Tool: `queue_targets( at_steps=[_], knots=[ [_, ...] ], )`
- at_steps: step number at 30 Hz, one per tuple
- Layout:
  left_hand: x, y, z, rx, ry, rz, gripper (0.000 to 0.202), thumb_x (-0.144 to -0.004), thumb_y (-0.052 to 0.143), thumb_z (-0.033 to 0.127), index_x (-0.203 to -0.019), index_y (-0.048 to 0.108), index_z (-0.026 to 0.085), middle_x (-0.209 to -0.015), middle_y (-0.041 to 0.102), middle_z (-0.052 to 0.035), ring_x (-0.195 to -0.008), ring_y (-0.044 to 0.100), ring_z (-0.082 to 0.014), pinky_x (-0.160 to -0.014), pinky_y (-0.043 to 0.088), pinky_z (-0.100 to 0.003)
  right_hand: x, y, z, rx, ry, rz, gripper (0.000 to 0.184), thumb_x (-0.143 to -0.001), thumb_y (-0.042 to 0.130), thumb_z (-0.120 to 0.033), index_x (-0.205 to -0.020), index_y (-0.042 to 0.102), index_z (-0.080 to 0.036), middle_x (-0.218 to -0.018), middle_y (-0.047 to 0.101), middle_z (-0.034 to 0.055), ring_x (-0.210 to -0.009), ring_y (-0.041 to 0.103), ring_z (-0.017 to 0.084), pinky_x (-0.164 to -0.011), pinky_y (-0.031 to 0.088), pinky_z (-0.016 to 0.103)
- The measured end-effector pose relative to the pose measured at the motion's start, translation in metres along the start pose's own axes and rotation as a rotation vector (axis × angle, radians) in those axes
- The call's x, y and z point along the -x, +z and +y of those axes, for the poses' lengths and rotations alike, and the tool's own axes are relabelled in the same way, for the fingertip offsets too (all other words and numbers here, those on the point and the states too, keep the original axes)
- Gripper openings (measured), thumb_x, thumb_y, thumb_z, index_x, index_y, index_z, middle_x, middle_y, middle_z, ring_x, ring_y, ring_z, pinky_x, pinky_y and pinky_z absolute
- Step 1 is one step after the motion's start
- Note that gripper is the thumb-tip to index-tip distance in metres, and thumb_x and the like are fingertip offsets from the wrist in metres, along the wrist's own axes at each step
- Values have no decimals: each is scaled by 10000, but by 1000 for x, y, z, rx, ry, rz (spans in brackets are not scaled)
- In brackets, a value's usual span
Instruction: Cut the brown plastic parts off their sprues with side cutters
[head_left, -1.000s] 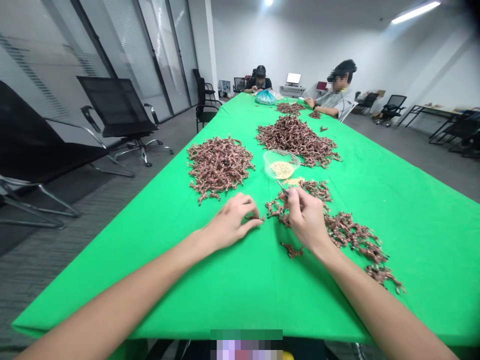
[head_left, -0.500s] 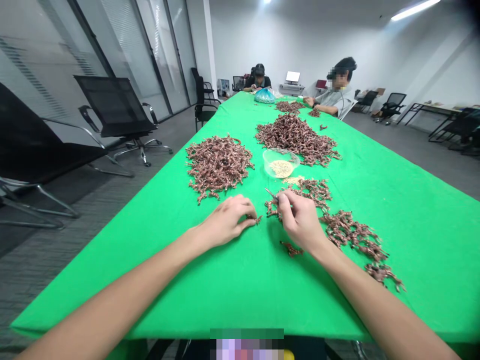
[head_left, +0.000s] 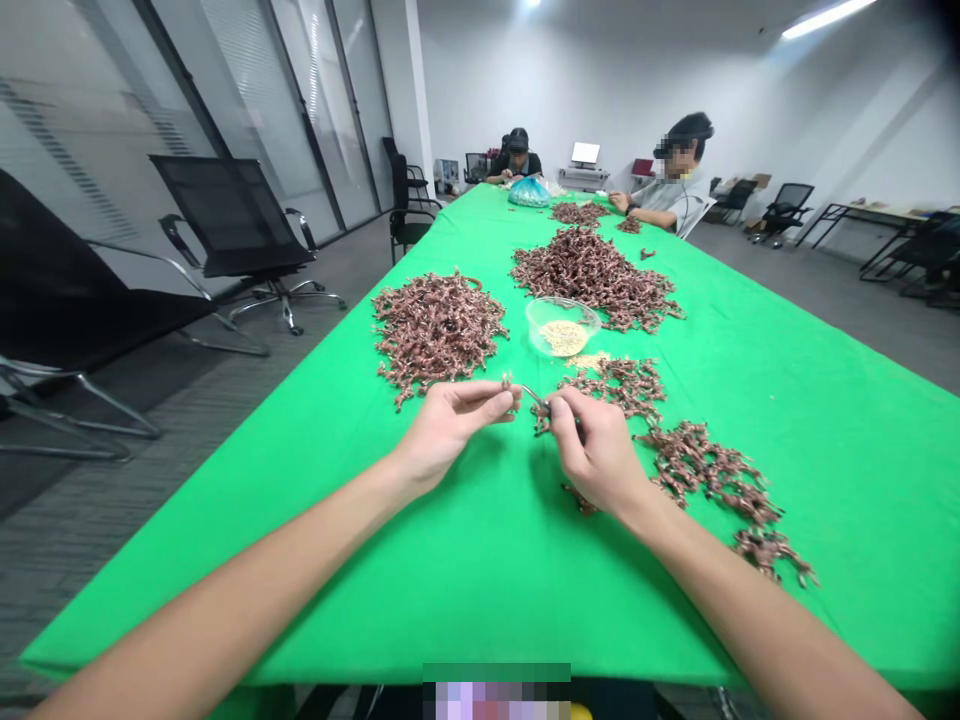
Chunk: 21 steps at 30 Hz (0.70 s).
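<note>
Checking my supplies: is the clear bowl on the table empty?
Not empty: the clear plastic bowl holds a layer of pale granules across its bottom.

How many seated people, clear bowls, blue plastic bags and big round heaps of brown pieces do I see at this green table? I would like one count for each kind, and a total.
Seated people, one in a dark top and one in a grey shirt: 2
Clear bowls: 1
Blue plastic bags: 1
Big round heaps of brown pieces: 2
Total: 6
</note>
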<state>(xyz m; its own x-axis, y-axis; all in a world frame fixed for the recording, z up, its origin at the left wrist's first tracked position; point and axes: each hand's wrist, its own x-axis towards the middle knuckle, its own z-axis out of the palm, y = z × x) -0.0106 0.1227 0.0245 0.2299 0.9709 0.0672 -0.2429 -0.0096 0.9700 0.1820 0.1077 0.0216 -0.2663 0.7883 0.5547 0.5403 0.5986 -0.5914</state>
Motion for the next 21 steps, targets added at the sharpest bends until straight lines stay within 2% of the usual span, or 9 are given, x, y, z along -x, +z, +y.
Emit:
queue_targets(
  at_steps=[10,21],
  knots=[
    [0,2,1,70,25,-39,215,-753,823,229,-956,795,164,-977,773,-66,-908,693,-179,-873,580,-337,2,0,-1,19,-26,-11,243,-992,426,-259,-819,577,-180,-660,524,-14,-581,490,138,-590,322,277],
    [2,2,2,125,3,-80,185,-763,816,242,-928,799,159,-944,758,-59,-884,683,-163,-850,588,-325,2,2,-2,23,-75,-15,247,-988,422,-262,-801,563,-182,-645,505,-20,-551,474,128,-568,317,265]
  ],
)
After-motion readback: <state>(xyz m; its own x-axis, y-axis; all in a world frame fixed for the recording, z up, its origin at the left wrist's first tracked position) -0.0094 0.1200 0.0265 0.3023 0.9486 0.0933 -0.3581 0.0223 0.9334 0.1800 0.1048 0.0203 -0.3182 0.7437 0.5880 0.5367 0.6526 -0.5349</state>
